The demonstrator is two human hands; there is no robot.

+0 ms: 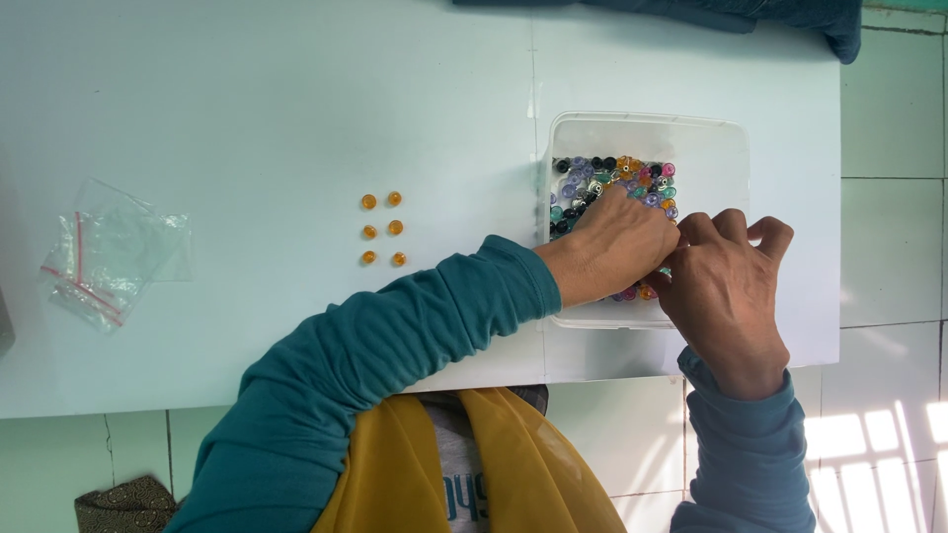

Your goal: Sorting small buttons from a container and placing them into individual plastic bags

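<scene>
A clear plastic box (711,148) sits on the white table, holding several mixed beads (612,180) in orange, purple, black, teal and pink. My left hand (612,247) reaches into the box, knuckles up, its fingertips hidden among the beads. Beside it, my right hand (726,286) curls its fingers over the box's near right part, touching the left hand. Whether either hand holds a bead is hidden. Several orange beads (382,229) lie in two neat columns on the table, well left of the box.
Small clear zip bags (109,252) with red strips lie at the table's left. A dark teal cloth (750,15) hangs over the far edge. The table's near edge (197,405) runs just before my body; tiled floor shows to the right.
</scene>
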